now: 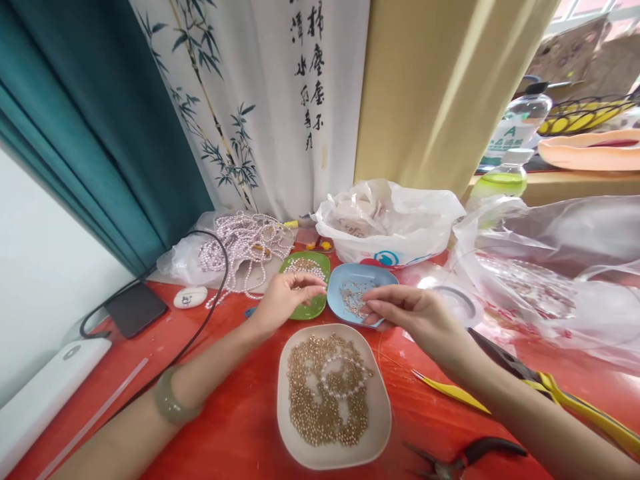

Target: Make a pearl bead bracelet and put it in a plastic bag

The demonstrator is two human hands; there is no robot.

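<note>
Blue dish [350, 279] of small gold findings sits on the red table [240, 420], just beside the green dish [316, 305], and both hands hover right at it. The left hand [283, 301] reaches in from the left, wrist bent, fingertips pinched together over the green dish's edge; whether anything tiny sits in that pinch, I cannot tell. The right hand [417, 315] comes across from the right, fingers extended and drawn together, tips over the blue dish's near rim, nothing visibly held. Nearer the person lies the cream dish [295, 433] of gold beads with a pearl strand [340, 373] curled on top.
</note>
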